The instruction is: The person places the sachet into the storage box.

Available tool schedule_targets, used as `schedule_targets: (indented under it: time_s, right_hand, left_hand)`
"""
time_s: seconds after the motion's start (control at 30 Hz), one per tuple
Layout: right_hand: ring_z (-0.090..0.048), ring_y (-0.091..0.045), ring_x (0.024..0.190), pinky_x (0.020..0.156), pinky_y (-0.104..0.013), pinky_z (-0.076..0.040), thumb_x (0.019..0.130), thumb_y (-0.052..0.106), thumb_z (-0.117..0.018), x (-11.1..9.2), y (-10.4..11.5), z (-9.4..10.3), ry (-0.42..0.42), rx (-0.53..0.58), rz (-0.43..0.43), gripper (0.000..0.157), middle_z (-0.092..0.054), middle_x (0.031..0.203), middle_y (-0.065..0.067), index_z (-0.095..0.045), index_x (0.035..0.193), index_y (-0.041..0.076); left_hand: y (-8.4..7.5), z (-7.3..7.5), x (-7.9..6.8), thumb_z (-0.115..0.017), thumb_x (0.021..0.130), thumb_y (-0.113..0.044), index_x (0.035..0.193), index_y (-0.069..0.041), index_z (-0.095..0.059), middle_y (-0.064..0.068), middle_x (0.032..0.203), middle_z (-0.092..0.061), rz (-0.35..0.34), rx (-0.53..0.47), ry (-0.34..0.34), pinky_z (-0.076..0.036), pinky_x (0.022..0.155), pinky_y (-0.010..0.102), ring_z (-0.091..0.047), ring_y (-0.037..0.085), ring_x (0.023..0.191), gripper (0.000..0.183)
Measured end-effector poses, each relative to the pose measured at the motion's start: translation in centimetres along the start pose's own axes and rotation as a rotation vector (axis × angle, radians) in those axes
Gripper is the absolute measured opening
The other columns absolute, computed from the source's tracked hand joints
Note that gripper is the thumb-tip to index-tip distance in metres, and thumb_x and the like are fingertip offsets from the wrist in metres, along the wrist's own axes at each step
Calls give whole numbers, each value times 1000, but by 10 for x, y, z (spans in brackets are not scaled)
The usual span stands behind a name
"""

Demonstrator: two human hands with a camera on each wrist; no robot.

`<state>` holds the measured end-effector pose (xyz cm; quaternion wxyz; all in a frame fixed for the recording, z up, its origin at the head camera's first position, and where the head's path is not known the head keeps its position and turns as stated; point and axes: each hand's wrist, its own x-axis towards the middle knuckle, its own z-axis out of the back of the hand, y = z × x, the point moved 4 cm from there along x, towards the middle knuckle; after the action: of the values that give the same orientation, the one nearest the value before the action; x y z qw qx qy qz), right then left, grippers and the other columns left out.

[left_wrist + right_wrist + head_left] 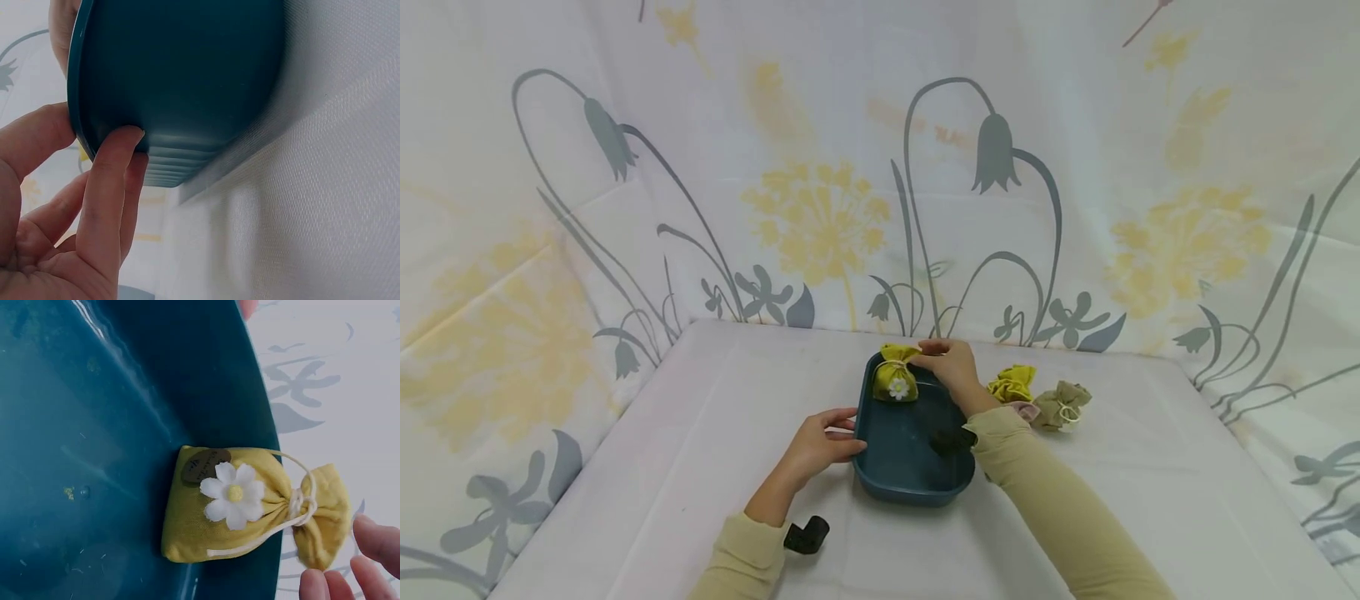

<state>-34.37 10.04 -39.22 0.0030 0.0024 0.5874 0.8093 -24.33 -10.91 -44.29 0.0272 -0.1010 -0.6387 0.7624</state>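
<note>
A mustard-yellow drawstring pouch (219, 512) with a white cloth flower leans on the wall of a dark teal tray (898, 454), at its far left end. The pouch's tied, gathered top sticks out past the rim. My right hand (951, 367) reaches across the tray, its thumb and fingertips (378, 540) spread around that gathered top; whether they touch it cannot be told. At the tray's left side, my left hand (820, 446) rests its fingers (109, 169) against the outer wall and rim.
Right of the tray, partly behind my right forearm, lie another yellow pouch (1013, 383), a pinkish one (1024, 410) and a beige one (1062, 406). White cloth covers the table (730, 400). Behind it hangs a flower-printed curtain (850, 100).
</note>
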Motion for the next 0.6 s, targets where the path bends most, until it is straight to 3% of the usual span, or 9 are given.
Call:
schedule_targets:
  time_s: [0.6]
  right_hand:
    - [-58,-27,103,90,-40,-47,81,8,-72,-42,18,14,43,53,17,32,-62,112,-18,-65,112,2]
  left_hand:
    - [1,-1,0,-74,79,-5,132,1,-49,18,115,-54,6,6,-8,-56,72,34,-61,23,97,59]
